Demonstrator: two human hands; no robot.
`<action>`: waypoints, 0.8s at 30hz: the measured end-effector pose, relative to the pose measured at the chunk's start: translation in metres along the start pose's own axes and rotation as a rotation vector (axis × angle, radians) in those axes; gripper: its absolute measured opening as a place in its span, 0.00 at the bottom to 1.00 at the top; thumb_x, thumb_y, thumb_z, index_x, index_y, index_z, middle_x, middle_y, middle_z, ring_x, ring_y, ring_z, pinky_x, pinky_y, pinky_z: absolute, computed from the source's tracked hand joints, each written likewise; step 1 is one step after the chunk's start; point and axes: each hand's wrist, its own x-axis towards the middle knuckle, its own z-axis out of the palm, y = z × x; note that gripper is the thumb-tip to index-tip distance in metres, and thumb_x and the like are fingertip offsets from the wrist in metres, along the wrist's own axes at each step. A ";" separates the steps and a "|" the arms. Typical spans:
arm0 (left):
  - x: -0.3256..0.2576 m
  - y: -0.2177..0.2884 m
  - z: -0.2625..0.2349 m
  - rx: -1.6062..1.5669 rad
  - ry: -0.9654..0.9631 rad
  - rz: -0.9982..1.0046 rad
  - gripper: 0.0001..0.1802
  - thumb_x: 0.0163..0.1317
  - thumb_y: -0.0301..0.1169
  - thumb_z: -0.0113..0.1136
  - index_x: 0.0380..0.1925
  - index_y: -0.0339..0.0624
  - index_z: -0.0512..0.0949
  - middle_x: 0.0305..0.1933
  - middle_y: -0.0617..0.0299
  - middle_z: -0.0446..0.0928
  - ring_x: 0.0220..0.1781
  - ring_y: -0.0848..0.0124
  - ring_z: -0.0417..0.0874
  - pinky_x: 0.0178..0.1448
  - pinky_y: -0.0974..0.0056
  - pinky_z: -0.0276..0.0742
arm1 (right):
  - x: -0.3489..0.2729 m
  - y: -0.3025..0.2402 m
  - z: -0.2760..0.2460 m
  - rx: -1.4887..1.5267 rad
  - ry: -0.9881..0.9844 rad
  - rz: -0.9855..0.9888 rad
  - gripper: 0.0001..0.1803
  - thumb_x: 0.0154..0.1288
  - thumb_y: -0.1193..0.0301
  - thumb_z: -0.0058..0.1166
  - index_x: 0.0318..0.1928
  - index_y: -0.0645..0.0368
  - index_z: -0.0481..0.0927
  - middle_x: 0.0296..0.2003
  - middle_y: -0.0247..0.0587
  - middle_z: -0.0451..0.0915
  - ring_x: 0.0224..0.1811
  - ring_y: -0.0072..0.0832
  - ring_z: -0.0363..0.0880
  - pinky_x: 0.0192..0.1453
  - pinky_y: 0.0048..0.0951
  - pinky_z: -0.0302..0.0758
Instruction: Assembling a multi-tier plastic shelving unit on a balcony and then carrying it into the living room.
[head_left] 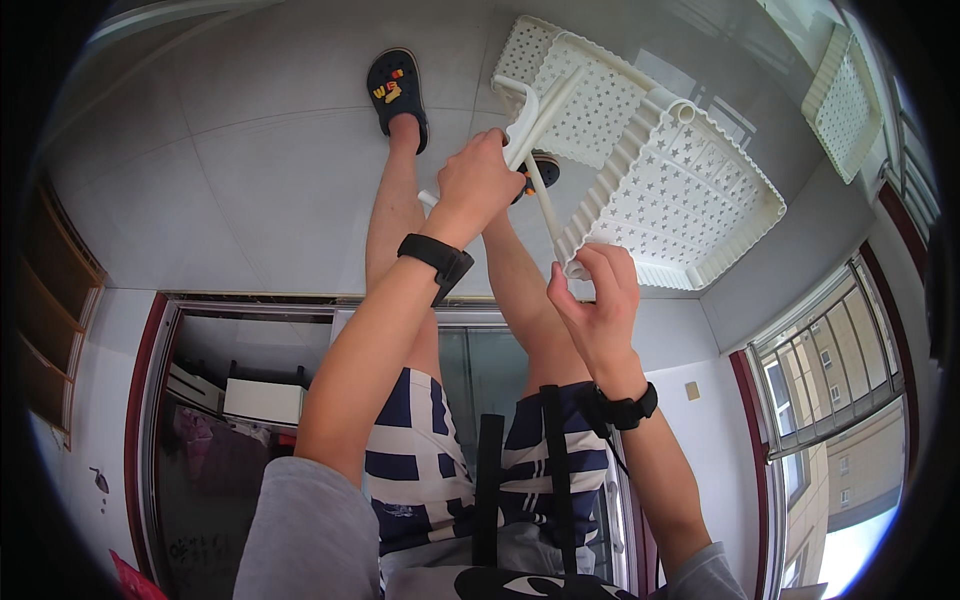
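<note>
Clasping tubes in my left hand, I'm pinching the basket with my right hand, their joining looking only part-done.

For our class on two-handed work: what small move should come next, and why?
Perhaps steady the white star-patterned tray before shifting the white tubing: the right hand appears to pinch the tray's near corner, while the left hand grips the tubing close beside it.

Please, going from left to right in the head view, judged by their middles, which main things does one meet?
White box → dark clog with yellow charms → left hand → right hand → star-holed white basket at the right hand → barred window.
</note>
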 end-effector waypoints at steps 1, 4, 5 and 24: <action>0.002 -0.003 0.002 -0.035 0.013 -0.009 0.22 0.49 0.32 0.65 0.45 0.37 0.75 0.47 0.50 0.79 0.48 0.48 0.81 0.52 0.49 0.76 | -0.001 0.002 0.001 0.006 0.018 -0.005 0.16 0.45 0.77 0.66 0.36 0.59 0.77 0.34 0.38 0.76 0.37 0.37 0.75 0.39 0.34 0.71; 0.008 -0.011 0.008 -0.022 0.045 0.011 0.25 0.48 0.30 0.61 0.49 0.36 0.75 0.47 0.49 0.80 0.49 0.49 0.81 0.52 0.50 0.75 | -0.001 0.005 0.006 0.013 0.013 -0.043 0.17 0.44 0.79 0.66 0.36 0.61 0.75 0.33 0.41 0.75 0.34 0.38 0.74 0.36 0.35 0.71; 0.008 -0.012 0.010 -0.047 0.045 0.008 0.24 0.49 0.30 0.61 0.49 0.36 0.75 0.47 0.49 0.80 0.49 0.49 0.81 0.52 0.50 0.75 | -0.002 0.006 0.006 0.010 0.028 -0.066 0.17 0.44 0.80 0.66 0.37 0.62 0.75 0.34 0.41 0.75 0.33 0.37 0.73 0.36 0.34 0.71; 0.000 -0.029 0.053 -0.363 0.131 -0.093 0.20 0.54 0.28 0.56 0.47 0.33 0.73 0.50 0.46 0.76 0.53 0.45 0.78 0.54 0.46 0.73 | -0.011 0.009 0.010 -0.059 -0.054 -0.181 0.12 0.61 0.81 0.59 0.40 0.64 0.68 0.34 0.42 0.68 0.35 0.33 0.67 0.40 0.26 0.68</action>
